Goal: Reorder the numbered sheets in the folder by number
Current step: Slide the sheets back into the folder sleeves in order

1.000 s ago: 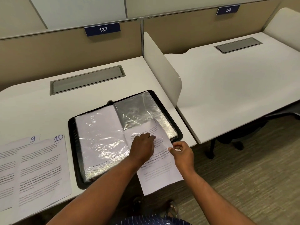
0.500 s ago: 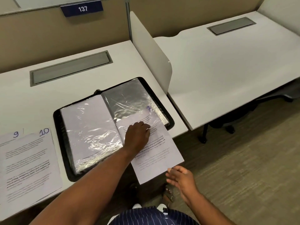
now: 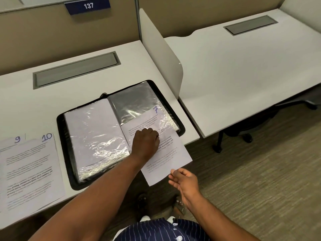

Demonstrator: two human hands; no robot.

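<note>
A black folder [image 3: 60,134] lies open on the left desk, with a blank-looking sheet in the plastic sleeve on its left page [image 3: 92,129]. Sheet 7 [image 3: 167,159] sits partly inside the right page's sleeve [image 3: 133,103], its top under crinkled plastic and its lower half hanging past the desk edge. My left hand [image 3: 146,141] rests on this sheet, fingers curled at the sleeve's open lower edge. My right hand [image 3: 185,183] is open under the sheet's bottom corner, fingertips touching the paper edge. Sheets 9 [image 3: 10,142] and 10 [image 3: 29,171] lie overlapped at the left.
A white divider panel [image 3: 161,54] stands right of the folder, between this desk and the neighbouring desk [image 3: 243,70]. Grey cable hatches [image 3: 74,70] are set into both desktops. Carpet floor and a chair base [image 3: 232,136] lie below on the right.
My right hand let go of sheet 7's right edge and dropped to its bottom corner. Sheet 7 has slid further up into the right sleeve. My left hand stayed at the sleeve's opening.
</note>
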